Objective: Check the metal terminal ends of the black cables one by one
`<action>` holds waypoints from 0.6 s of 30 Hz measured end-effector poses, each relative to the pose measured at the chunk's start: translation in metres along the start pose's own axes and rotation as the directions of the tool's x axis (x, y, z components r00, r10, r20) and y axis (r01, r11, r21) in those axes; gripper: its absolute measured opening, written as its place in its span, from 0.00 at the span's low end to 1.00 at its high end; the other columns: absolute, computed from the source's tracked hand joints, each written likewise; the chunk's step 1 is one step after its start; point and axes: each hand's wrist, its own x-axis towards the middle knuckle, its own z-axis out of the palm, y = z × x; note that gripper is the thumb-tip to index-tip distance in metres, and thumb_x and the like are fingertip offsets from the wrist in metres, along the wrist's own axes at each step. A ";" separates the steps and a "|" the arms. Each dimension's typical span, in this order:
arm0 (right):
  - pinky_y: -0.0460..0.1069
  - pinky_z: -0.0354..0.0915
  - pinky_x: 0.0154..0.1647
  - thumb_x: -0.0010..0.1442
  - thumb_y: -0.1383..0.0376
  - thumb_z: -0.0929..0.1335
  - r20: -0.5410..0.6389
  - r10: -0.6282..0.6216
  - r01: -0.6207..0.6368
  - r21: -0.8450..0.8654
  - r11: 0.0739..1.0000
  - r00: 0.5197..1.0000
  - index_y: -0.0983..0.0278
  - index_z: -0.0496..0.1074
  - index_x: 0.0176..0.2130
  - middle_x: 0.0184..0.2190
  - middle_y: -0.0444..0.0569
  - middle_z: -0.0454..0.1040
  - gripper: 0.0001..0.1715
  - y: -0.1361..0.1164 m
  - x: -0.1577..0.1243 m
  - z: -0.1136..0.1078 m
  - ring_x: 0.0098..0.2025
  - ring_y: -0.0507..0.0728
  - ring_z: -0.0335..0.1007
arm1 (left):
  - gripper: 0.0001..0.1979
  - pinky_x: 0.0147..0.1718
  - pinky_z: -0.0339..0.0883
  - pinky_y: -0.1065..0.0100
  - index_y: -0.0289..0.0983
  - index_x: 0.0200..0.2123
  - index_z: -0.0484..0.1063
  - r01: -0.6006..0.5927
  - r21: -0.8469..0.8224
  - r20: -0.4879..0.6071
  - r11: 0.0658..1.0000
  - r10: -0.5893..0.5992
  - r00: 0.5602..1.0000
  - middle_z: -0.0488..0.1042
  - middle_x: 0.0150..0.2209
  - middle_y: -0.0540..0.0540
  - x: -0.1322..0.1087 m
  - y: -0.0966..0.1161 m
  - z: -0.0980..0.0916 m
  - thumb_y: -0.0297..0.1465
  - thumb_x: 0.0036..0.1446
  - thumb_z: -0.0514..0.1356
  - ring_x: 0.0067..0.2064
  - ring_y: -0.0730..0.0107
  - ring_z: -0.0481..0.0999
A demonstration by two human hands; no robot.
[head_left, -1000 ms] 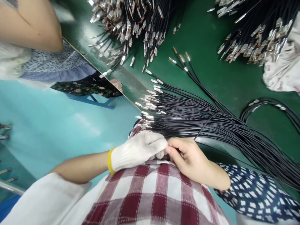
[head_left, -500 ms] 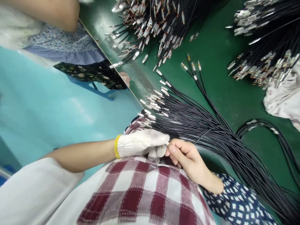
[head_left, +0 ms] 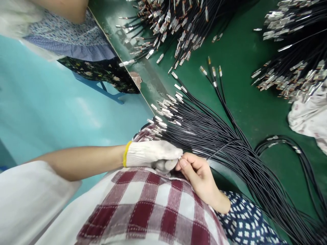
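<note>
My left hand (head_left: 150, 154), in a white knit glove with a yellow cuff, is closed just in front of the checked apron. Its fingertips meet those of my bare right hand (head_left: 200, 175). Between them shows a small silvery cable connector (head_left: 180, 158), pinched by thumb and fingers from both sides and mostly covered. A single black cable (head_left: 222, 147) curves out of the large bundle toward my right hand. Right behind my hands lies that bundle of black cables (head_left: 212, 126), its metal-tipped ends pointing left.
Two more heaps of metal-tipped cables, a middle one (head_left: 176, 30) and a right one (head_left: 293, 64), lie on the green table (head_left: 237, 68). A white cloth (head_left: 306, 119) and looped cables (head_left: 278, 139) are at right. Another person's patterned clothing (head_left: 74, 37) shows beyond the table edge.
Both hands have shifted slightly left, still meeting at the connector. The view has moved a little; the cables on the table look unchanged.
</note>
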 end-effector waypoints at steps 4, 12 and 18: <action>0.41 0.60 0.30 0.73 0.63 0.64 -0.025 -0.042 0.040 -0.059 0.997 0.999 0.70 0.71 0.32 0.26 0.47 0.70 0.19 -0.003 0.003 0.000 0.29 0.46 0.62 | 0.30 0.24 0.44 0.67 0.33 0.27 0.61 -0.009 -0.025 -0.004 1.000 0.009 1.000 0.51 0.19 0.50 0.000 0.000 0.001 0.55 0.65 0.57 0.21 0.76 0.50; 0.41 0.60 0.29 0.73 0.62 0.63 -0.056 -0.050 0.045 -0.075 0.996 0.997 0.70 0.71 0.31 0.25 0.47 0.69 0.20 -0.003 0.005 0.000 0.28 0.47 0.62 | 0.31 0.23 0.44 0.67 0.32 0.27 0.61 -0.007 0.013 0.018 1.000 0.007 1.000 0.52 0.19 0.50 0.000 0.001 -0.001 0.55 0.65 0.55 0.21 0.77 0.50; 0.41 0.59 0.28 0.72 0.63 0.64 -0.073 -0.057 0.051 -0.078 0.996 0.996 0.70 0.70 0.30 0.25 0.48 0.69 0.20 -0.004 0.006 0.000 0.27 0.47 0.62 | 0.29 0.23 0.43 0.67 0.32 0.27 0.61 -0.012 -0.052 0.026 0.999 0.014 1.000 0.51 0.19 0.50 0.001 0.000 -0.001 0.53 0.66 0.56 0.21 0.77 0.50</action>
